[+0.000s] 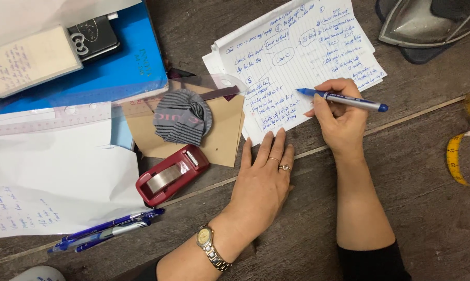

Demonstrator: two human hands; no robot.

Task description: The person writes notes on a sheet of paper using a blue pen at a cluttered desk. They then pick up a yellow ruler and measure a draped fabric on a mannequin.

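Nearest me, my left hand (261,179) lies flat on the tabletop (412,208), fingers pressed together, tips pinning the sheet's (297,57) lower edge so it won't slide. Beyond, my right hand (339,117) pinches the pen (344,99), tip over the notes.

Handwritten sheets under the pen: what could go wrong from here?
1. The left hand pins only the bottom edge of the handwritten sheets, so the loose stack may shift under the blue pen in the right hand.
2. The right hand's heel rests near fresh lines; ink might smear.
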